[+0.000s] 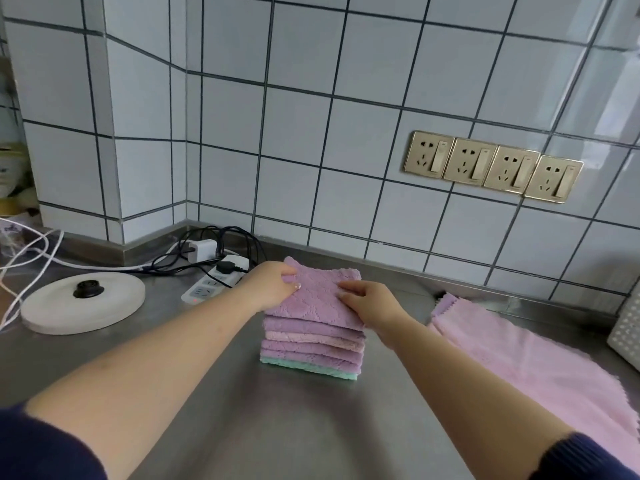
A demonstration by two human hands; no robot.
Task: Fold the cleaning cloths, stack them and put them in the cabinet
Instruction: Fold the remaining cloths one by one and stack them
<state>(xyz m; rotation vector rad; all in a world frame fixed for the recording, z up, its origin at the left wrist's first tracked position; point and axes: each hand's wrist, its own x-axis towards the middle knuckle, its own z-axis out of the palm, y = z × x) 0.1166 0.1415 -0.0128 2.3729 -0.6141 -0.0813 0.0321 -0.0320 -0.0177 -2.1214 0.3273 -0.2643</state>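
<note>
— Where the steel counter [294, 427] runs dull and brushed, what sits mid-way?

— A squat stack of folded cloths [311, 344], plush and quilted: purple layers, one pale pink, a teal one at the bottom.

— And the hands?

— Both on the top purple cloth [317, 292]. The left hand [273, 284] grips its far left corner, fingers curled over the edge, thumb on top. The right hand [370, 303] lies on its right side, fingers bent, tips pressing the nap (whether it pinches a fold I cannot tell).

— Anything unfolded?

— A pink cloth [540, 368] spread flat to the right, zigzag-edged, with a lilac one [446, 303] peeking out beneath its far corner.

— Left side?

— A round white lid [83, 308] with a black knob, a white power strip [214, 284], tangled cables; glossy white square tiles [346, 133] behind, four brass-toned sockets [493, 166].
</note>
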